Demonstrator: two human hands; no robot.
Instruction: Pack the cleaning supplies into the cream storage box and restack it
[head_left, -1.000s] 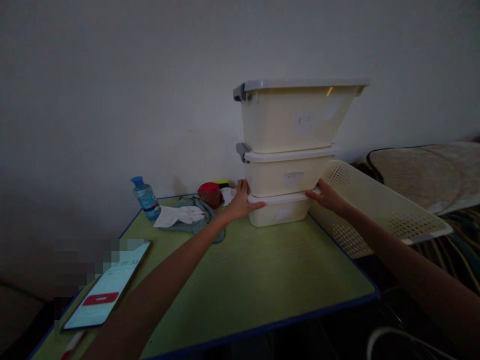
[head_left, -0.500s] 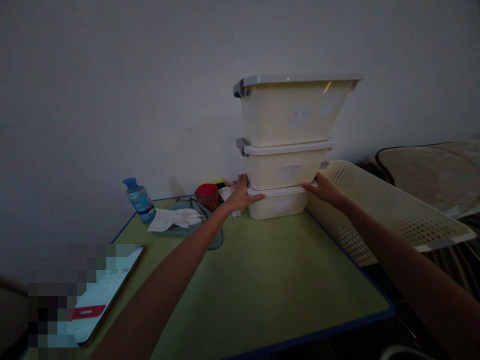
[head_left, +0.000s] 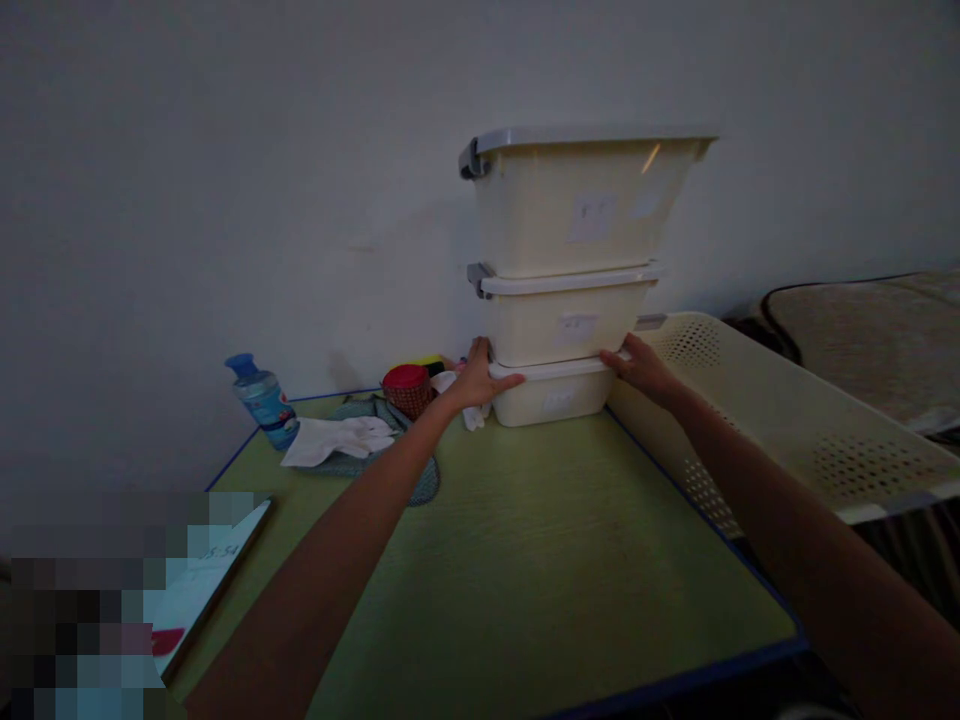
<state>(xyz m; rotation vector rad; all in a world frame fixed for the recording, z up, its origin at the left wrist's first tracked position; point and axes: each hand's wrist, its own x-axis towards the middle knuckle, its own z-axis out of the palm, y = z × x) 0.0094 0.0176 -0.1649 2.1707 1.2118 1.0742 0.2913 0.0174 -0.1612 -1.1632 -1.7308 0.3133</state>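
Three cream lidded storage bins are stacked at the far right corner of the table: a small bottom bin [head_left: 555,405], a deeper middle bin [head_left: 529,328] and a large top bin [head_left: 525,220]. Papers with marks too small to read are stuck on their fronts. My left hand [head_left: 475,384] grips the bottom bin's left end, thumb along the front of its lid and fingers around the side. At the right end my right hand [head_left: 645,368] holds the same lid edge, its thumb in front and some fingers hidden. The stack stands upright.
Left of the bins are a red-topped woven container [head_left: 407,390], a white glove [head_left: 337,438] on a grey cloth [head_left: 426,485], and a blue bottle [head_left: 264,402]. A tablet [head_left: 202,585] lies front left. Beyond the table's right edge stands a cream perforated basket [head_left: 772,400].
The camera view has shifted slightly, so the stack appears a little higher and further left. Both hands keep their hold on the bottom bin.
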